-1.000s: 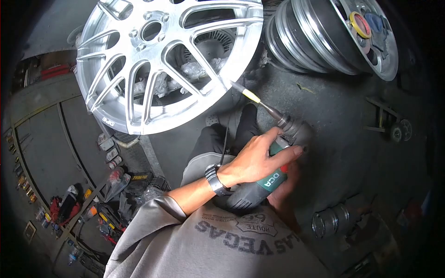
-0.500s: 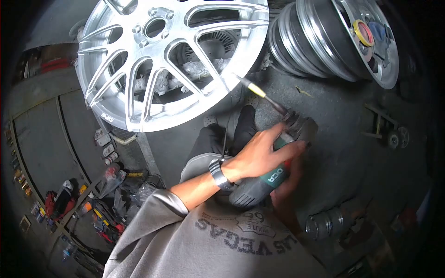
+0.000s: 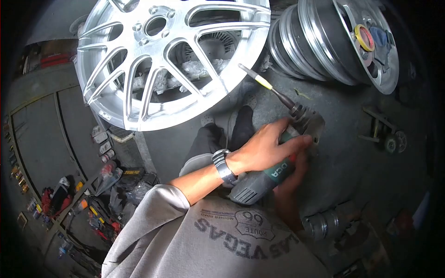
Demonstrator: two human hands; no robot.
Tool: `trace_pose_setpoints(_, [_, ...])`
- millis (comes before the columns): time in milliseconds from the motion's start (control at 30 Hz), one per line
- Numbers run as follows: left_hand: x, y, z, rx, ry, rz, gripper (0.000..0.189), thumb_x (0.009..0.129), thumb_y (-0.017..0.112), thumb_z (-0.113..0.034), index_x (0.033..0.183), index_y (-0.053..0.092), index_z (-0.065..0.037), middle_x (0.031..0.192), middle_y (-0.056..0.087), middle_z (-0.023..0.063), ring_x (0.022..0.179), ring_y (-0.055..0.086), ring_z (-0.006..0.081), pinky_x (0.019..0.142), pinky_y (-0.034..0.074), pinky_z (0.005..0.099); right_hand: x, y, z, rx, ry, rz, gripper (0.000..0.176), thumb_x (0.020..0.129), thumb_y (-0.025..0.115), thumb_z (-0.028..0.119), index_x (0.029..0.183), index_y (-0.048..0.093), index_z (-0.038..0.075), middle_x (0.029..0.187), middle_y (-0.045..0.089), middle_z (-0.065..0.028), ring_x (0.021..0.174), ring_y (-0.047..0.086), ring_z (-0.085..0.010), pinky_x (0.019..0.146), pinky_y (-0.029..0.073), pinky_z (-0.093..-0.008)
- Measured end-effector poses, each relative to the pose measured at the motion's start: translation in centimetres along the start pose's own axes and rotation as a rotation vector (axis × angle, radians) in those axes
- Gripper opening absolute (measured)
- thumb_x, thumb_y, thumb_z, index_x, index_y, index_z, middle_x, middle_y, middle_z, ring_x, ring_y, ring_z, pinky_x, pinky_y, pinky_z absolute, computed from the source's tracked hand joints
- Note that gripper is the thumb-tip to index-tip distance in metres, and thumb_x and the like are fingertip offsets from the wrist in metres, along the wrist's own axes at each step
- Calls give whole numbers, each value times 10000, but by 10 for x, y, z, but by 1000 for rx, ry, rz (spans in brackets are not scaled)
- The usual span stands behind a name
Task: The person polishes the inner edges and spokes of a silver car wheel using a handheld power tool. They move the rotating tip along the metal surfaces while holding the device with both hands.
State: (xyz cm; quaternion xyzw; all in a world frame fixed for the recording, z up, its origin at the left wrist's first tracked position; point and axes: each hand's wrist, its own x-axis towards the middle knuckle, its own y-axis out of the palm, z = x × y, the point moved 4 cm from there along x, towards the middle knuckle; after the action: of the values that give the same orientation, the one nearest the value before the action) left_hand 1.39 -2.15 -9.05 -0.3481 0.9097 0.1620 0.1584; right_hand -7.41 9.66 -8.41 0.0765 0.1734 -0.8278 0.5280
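Note:
My left hand (image 3: 269, 146), with a watch on its wrist, is wrapped over the body of a green and black angle grinder (image 3: 254, 187). From below and the right, my right hand (image 3: 293, 178) grips the same tool, its fingers partly hidden. A long spindle attachment (image 3: 263, 82) with a yellow band and a greyish tip sticks out of the grinder's head. That tip overlaps the lower right edge of a bright silver alloy wheel (image 3: 227, 88) in this view. The wheel faces me, with many thin spokes.
More wheel rims (image 3: 320, 41) lie stacked at the upper right, bearing a yellow tape roll (image 3: 364, 38) and a blue cloth (image 3: 381, 41). A small wheeled stand (image 3: 387, 134) is on the floor at right. Tools and bags (image 3: 99, 217) lie at lower left.
The grinder and both hands have shifted slightly to the right. The spindle tip has moved right and up along the wheel's edge, and the spindle shows more clearly.

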Motion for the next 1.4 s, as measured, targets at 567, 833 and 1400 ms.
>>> trace_pose_setpoints(567, [-11,12,2,-110,158,-118,528,1032,690,-294,1357,549,98,1050,745,184,993,693,178,860,529,339,-7,-23,-35,234,115,43,477,1085,463,262,1468,530,-15,1385,622,-133,1272,615,-228,1052,497,-378])
trace_pose_setpoints(833, [27,3,-4,-57,72,-27,583,1032,678,-383,1340,570,100,1046,732,185,1006,688,176,881,528,338,20,-39,-35,-233,-41,-22,423,1003,628,211,1369,646,-2,1298,689,-169,1252,651,-300,1030,510,-440])
trace_pose_setpoints(1400, [3,17,9,-136,109,-115,488,983,743,-258,1307,571,66,1085,740,258,1025,754,333,879,552,416,9,-39,-46,368,194,37,730,951,718,228,1559,403,-24,1478,546,-186,1342,587,-297,1102,508,-435])
